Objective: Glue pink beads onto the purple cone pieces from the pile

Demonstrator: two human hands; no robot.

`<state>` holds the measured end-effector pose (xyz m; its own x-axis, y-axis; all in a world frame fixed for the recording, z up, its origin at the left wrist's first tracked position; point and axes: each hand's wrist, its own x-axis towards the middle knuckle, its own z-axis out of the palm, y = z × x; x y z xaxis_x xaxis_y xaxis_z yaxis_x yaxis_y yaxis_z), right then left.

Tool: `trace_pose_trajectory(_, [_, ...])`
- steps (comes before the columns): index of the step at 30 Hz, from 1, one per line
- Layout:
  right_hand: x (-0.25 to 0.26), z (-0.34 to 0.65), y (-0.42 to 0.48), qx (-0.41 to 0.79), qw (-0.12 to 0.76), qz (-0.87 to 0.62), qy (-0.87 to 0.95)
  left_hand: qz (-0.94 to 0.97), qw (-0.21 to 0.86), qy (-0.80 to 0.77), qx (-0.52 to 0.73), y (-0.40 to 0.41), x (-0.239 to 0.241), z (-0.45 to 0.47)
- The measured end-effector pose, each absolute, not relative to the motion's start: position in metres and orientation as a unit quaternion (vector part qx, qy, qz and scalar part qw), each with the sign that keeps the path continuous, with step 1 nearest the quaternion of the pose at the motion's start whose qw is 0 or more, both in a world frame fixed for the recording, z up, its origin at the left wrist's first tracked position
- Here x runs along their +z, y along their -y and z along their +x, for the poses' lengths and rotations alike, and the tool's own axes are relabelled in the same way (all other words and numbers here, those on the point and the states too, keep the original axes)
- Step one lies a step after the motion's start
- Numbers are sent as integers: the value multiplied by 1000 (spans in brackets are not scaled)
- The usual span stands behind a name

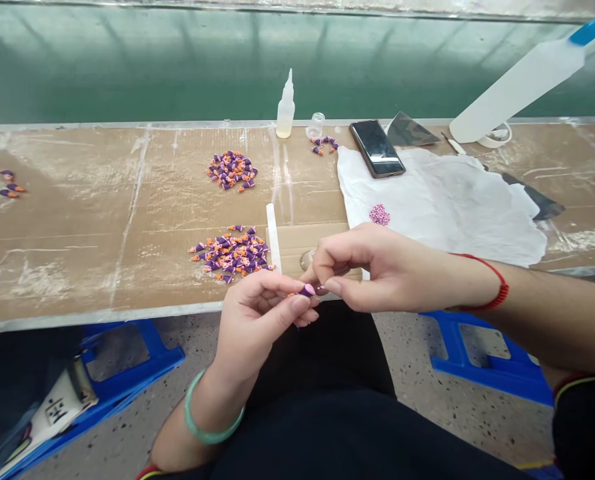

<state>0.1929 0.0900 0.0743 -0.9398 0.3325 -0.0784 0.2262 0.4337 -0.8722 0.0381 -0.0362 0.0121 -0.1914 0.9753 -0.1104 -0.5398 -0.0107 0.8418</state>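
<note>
Between the thumb and fingers of my left hand is a small purple figurine with a pink end turned to the right. My right hand is beside it in a pinch, with a tiny pink piece showing at its fingertips, close to that pink end. Just beyond my left hand lies a pile of purple, orange and pink figurines. A little heap of tiny pink pieces rests on a crumpled white sheet beyond my right hand.
A second figurine pile lies farther back. Near the table's far edge are a small dropper bottle, a clear cap, a phone and a large white bottle. Blue stools stand below the near edge.
</note>
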Motion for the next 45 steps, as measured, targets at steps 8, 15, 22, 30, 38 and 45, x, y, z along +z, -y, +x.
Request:
trace_pose_trajectory(8, [74, 195, -83, 491, 80, -158, 853, 297, 559, -407, 658, 39, 14, 39])
trace_pose_trajectory(15, [77, 197, -83, 486, 81, -150, 857, 302, 546, -425, 656, 38, 18, 43])
trace_pose_trajectory(22, [77, 198, -83, 455, 94, -139, 874, 281, 568, -411, 656, 36, 20, 45])
trace_pose_trajectory(30, [78, 197, -78, 391, 136, -116, 903, 251, 583, -399, 661, 36, 21, 47])
trace_pose_trajectory(38, [74, 197, -75, 343, 152, -116, 920, 254, 569, -407, 668, 36, 21, 48])
trace_pose_trajectory(45, [71, 199, -75, 326, 157, -89, 928, 267, 581, -407, 652, 35, 21, 46])
